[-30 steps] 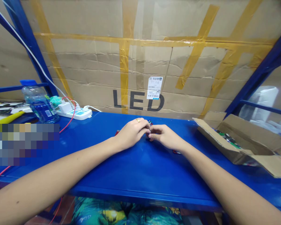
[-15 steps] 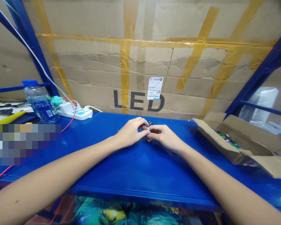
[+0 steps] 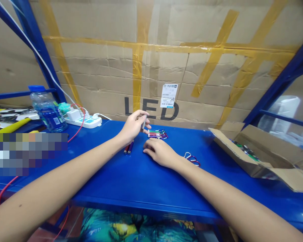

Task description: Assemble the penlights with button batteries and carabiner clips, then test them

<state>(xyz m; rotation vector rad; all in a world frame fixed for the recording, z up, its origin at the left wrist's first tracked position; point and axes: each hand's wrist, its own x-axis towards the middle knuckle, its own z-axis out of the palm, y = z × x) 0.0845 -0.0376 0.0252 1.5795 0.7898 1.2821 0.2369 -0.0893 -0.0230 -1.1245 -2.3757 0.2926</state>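
Note:
My left hand [image 3: 134,127] is raised a little over the blue table, its thumb and fingers closed on a slim silver tube [image 3: 143,123] held nearly upright. Low over the table, my right hand [image 3: 158,151] has curled fingers; whatever they may hold is hidden. Just beyond it lies a row of several coloured tubes with carabiner clips [image 3: 156,133]. Below my left hand a red tube [image 3: 126,148] and a purple tube [image 3: 130,148] lie side by side. Loose carabiners [image 3: 192,158], silver and red or purple, lie partly behind my right forearm.
An open cardboard box [image 3: 257,168] with small coloured items stands on the right. A white power strip [image 3: 91,121] with plugs and a bottle of blue liquid [image 3: 49,112] are at the back left. A large cardboard sheet [image 3: 103,74] stands behind the table.
My hands were together at a small silver piece; now they are apart. The left has moved up and away with the silver tube, while the right has come down and nearer, uncovering the tubes and carabiners.

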